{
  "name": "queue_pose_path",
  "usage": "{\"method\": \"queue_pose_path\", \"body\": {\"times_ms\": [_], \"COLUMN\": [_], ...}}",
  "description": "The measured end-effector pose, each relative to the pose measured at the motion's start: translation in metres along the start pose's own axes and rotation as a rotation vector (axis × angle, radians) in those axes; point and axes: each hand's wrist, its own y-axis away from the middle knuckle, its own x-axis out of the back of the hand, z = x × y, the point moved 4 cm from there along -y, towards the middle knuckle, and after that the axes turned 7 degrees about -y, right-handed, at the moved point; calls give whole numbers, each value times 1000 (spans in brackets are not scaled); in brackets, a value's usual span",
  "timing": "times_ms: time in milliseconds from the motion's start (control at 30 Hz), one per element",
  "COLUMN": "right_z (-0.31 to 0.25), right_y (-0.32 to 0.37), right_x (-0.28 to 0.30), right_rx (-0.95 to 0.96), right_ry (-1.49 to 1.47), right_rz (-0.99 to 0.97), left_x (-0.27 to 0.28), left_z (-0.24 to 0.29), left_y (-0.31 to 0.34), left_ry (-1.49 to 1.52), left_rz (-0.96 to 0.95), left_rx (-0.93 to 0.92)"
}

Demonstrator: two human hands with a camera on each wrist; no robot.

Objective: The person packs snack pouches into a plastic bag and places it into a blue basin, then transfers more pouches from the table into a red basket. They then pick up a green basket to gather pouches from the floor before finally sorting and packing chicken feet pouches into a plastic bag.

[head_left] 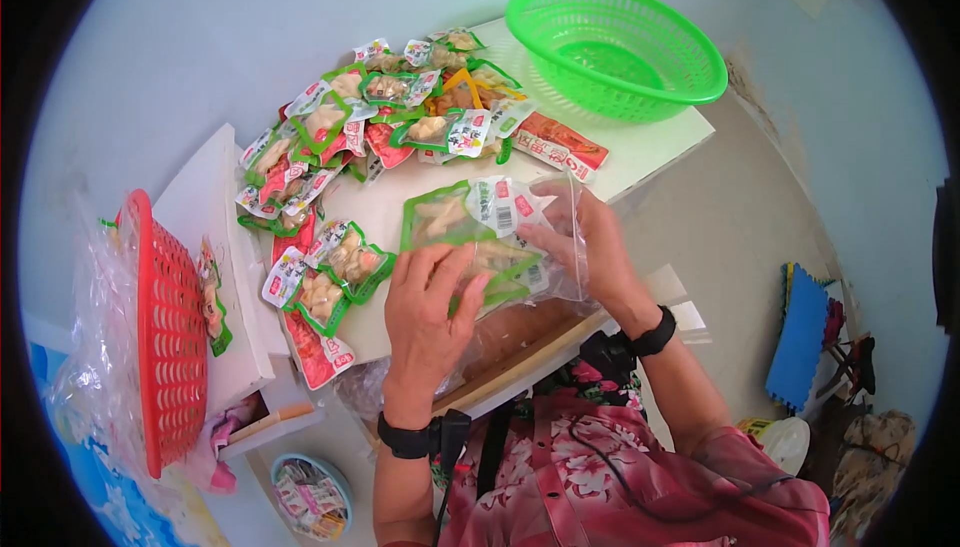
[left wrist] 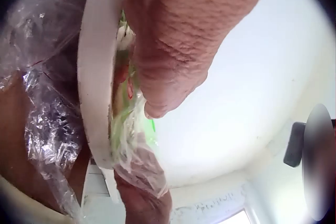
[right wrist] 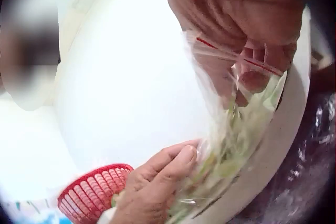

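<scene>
A clear zip bag (head_left: 560, 282) with green-edged snack packets (head_left: 440, 215) inside lies over the white table's near edge. My right hand (head_left: 590, 237) reaches through the bag's mouth, its fingers curled at the white top of a packet. In the right wrist view, the red zip line (right wrist: 262, 65) crosses in front of those fingers. My left hand (head_left: 430, 297) grips the bag's left side, fingers on top. From the right wrist, the left thumb and fingers (right wrist: 163, 169) show at the bag's edge. Plastic and packets hide part of the right fingertips.
Several snack packets (head_left: 385, 89) are heaped at the back, with more (head_left: 335, 277) at the left. A green basket (head_left: 640, 97) stands at the back right, a red basket (head_left: 175, 337) at the left. An open drawer (head_left: 515, 347) with clear plastic sits below the table edge.
</scene>
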Motion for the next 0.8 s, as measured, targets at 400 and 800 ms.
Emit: {"method": "queue_pose_path", "body": {"times_ms": [400,800], "right_z": [17,9], "right_y": [8,4], "right_x": [16,3], "right_rx": [44,-67], "right_ry": [41,72], "right_rz": [-92,-376], "left_x": [8,-2], "left_z": [-20,-20], "left_y": [-9,-33], "left_ry": [-218,-280], "left_rz": [-5,-29], "left_rx": [101,328]}}
